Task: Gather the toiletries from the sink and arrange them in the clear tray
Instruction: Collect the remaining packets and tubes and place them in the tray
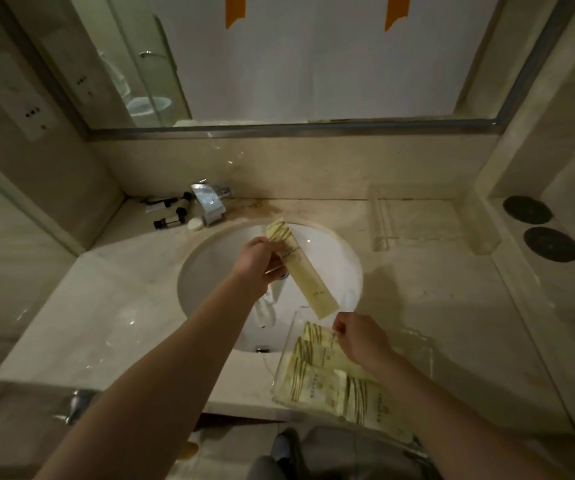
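Clear tray (packets inside) beside sink

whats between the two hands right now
In the head view, the long pale packet spans from the left hand to the right hand, over the sink.

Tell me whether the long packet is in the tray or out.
Out. The left hand holds the long packet above the sink; the tray holds other packets.

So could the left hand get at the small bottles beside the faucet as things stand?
Probably not yet: the left hand grips the long packet over the sink. The bottles lie uncovered on the counter, so the path looks free once it lets go.
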### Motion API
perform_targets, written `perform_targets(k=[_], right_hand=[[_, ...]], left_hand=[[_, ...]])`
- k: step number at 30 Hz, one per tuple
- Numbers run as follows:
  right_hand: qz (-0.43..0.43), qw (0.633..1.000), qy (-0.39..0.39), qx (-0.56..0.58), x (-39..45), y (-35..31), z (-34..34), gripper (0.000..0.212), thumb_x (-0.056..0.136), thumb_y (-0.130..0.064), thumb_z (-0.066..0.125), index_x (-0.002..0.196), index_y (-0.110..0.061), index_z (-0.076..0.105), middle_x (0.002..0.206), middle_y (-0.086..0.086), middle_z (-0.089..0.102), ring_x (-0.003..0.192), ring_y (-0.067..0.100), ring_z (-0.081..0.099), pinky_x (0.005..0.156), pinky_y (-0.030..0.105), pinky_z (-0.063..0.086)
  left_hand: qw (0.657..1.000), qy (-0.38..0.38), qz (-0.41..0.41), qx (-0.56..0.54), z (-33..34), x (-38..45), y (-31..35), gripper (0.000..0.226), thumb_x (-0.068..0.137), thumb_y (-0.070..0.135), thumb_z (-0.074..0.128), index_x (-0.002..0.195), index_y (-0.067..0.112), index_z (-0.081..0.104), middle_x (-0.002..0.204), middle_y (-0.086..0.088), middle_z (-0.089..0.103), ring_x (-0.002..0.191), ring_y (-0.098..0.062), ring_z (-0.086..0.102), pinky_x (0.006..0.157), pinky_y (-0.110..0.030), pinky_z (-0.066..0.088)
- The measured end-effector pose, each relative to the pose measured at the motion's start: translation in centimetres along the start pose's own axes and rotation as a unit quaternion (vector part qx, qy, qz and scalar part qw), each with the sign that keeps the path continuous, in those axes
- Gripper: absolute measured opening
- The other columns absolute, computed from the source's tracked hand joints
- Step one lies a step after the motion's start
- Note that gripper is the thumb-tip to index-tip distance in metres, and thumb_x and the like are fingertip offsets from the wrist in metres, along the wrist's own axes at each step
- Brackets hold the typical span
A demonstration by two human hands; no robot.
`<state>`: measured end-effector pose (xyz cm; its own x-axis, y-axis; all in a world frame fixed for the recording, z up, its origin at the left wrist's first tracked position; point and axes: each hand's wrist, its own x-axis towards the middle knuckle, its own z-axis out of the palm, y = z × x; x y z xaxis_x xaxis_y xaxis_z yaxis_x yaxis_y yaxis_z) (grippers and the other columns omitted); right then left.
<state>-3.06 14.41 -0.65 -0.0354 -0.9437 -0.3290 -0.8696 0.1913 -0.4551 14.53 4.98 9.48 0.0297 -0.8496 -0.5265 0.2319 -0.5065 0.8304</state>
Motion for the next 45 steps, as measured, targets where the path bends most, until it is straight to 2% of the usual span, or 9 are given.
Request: perform_targets(k=[4, 9, 14, 18, 22, 27, 34, 39, 45], right_hand=[[-0.018, 0.997, 0.072, -0.035, 0.0, 0.0, 1.8, 0.025, 0.089, -0.009, 0.047, 0.100, -0.017, 0.067, 0.096, 0.004, 0.064, 0.086, 0.023, 0.061, 0.072, 0.032, 0.052], [-0.060, 0.966, 0.185, -0.169, -0.5, 0.0, 3.7, 0.018, 0.071, -0.006, 0.068, 0.086, -0.014, 0.072, 0.080, 0.008, 0.065, 0.070, 0.029, 0.061, 0.064, 0.035, 0.048], [-0.021, 0.962, 0.216, -0.166, -0.5, -0.1, 3.5, 0.025, 0.074, -0.014, 0.068, 0.099, -0.014, 0.067, 0.089, 0.010, 0.062, 0.085, 0.030, 0.056, 0.070, 0.038, 0.044], [0.093, 0.970, 0.196, 0.111, 0.1, -1.1, 0.5, 0.013, 0.090, -0.018, 0.056, 0.101, -0.012, 0.060, 0.090, 0.007, 0.065, 0.081, 0.027, 0.061, 0.067, 0.033, 0.048], [0.160, 0.827, 0.097, 0.530, 1.6, -1.3, -3.7, 0.038, 0.102, -0.029, 0.031, 0.106, -0.005, 0.060, 0.075, 0.010, 0.069, 0.052, 0.018, 0.057, 0.047, 0.026, 0.043], [0.148, 0.780, 0.116, 0.596, 0.7, 0.7, -6.7, 0.056, 0.102, -0.044, 0.021, 0.105, -0.005, 0.061, 0.067, 0.011, 0.066, 0.036, 0.010, 0.049, 0.036, 0.017, 0.033], [0.178, 0.790, 0.192, 0.554, -1.2, 5.3, -6.8, 0.053, 0.102, -0.040, 0.028, 0.092, -0.002, 0.063, 0.061, 0.011, 0.057, 0.033, 0.009, 0.046, 0.033, 0.017, 0.032], [0.170, 0.932, 0.159, 0.279, -3.0, 7.2, -4.7, 0.024, 0.088, -0.026, 0.057, 0.074, -0.008, 0.063, 0.067, 0.007, 0.066, 0.063, 0.022, 0.062, 0.057, 0.027, 0.043], [0.190, 0.966, 0.093, 0.151, -3.4, 7.1, -1.8, 0.016, 0.080, -0.027, 0.059, 0.071, -0.014, 0.060, 0.074, 0.006, 0.067, 0.073, 0.024, 0.066, 0.061, 0.030, 0.047]], left_hand=[[0.998, 0.025, -0.021, -0.049, -2.1, 0.3, -0.9, 0.016, 0.086, -0.004, 0.058, 0.082, 0.010, 0.051, 0.079, -0.011, 0.062, 0.068, -0.022, 0.063, 0.050, -0.029, 0.053], [0.998, 0.023, -0.018, -0.056, -3.1, 0.3, -1.8, 0.020, 0.086, -0.005, 0.057, 0.084, 0.013, 0.048, 0.079, -0.009, 0.063, 0.069, -0.021, 0.062, 0.058, -0.028, 0.053], [1.000, 0.002, -0.006, -0.022, -3.2, 0.1, -1.9, 0.018, 0.086, -0.004, 0.060, 0.090, 0.012, 0.053, 0.083, -0.008, 0.064, 0.071, -0.021, 0.064, 0.059, -0.027, 0.053], [1.000, -0.017, 0.009, -0.007, -2.6, -0.2, -1.5, 0.030, 0.084, -0.013, 0.055, 0.092, 0.015, 0.049, 0.090, -0.012, 0.063, 0.084, -0.028, 0.066, 0.063, -0.032, 0.058], [0.999, -0.038, 0.013, 0.023, -0.5, -0.3, -1.4, 0.036, 0.083, -0.013, 0.055, 0.105, 0.016, 0.050, 0.096, -0.017, 0.058, 0.093, -0.035, 0.063, 0.077, -0.039, 0.059], [0.996, -0.065, -0.002, 0.059, 3.1, -0.8, -2.2, 0.039, 0.083, -0.013, 0.055, 0.111, 0.013, 0.048, 0.093, -0.017, 0.059, 0.075, -0.028, 0.066, 0.071, -0.037, 0.060], [0.979, -0.075, -0.042, 0.187, 6.1, -1.3, -5.0, 0.025, 0.082, -0.008, 0.059, 0.097, 0.010, 0.050, 0.091, -0.017, 0.060, 0.066, -0.024, 0.065, 0.057, -0.032, 0.058], [0.931, -0.044, -0.051, 0.358, 5.3, -0.8, -8.0, 0.029, 0.079, -0.006, 0.065, 0.103, 0.006, 0.053, 0.085, -0.015, 0.062, 0.064, -0.022, 0.064, 0.062, -0.036, 0.060], [0.812, -0.020, 0.051, 0.581, 3.9, -0.9, -10.8, 0.038, 0.079, 0.011, 0.069, 0.109, 0.012, 0.046, 0.104, -0.012, 0.055, 0.081, -0.028, 0.067, 0.074, -0.039, 0.059]])
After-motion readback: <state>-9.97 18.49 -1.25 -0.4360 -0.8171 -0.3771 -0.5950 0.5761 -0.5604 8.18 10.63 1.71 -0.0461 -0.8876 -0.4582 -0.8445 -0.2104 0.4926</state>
